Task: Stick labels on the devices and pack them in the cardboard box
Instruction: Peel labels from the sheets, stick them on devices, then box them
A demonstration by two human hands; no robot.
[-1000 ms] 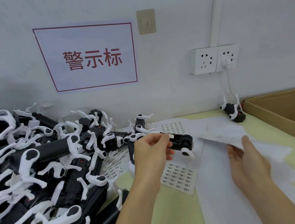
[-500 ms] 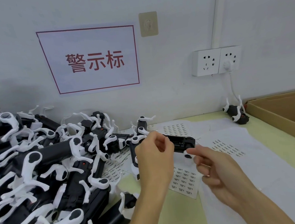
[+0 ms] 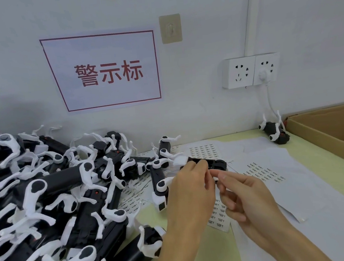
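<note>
Head camera view, looking forward and down at a pale green bench [image 3: 336,170] set against a white wall.

Near the middle, the left hand [image 3: 189,188] holds a small black device [image 3: 209,164] lifted just above the bench, its fingers curled round the device's near end. The right hand [image 3: 242,195] meets it from the right, thumb and forefinger pressed together at the device's near edge. Whether a label sits between those fingertips cannot be told.

A large heap of devices [image 3: 54,201] covers the left side of the bench: black bodies with white curved arms, tangled and lying on one another. One more device [image 3: 160,183] lies at the edge of the heap, just left of the left hand.

White label sheets [image 3: 262,172] printed with rows of tiny labels are spread flat under and around the hands, overlapping one another. Another sheet [image 3: 203,151] lies behind the held device, near the wall.

At the far right stands an open cardboard box [image 3: 321,136], only partly in view. Just left of it, close to the wall, a single device [image 3: 274,131] lies alone, well apart from the heap.

On the wall hang a white sign [image 3: 107,70] with a red border and red Chinese characters, a beige adhesive hook [image 3: 170,28], and a double wall socket [image 3: 249,71] with a white plug and cord [image 3: 268,92] running down behind the bench.
</note>
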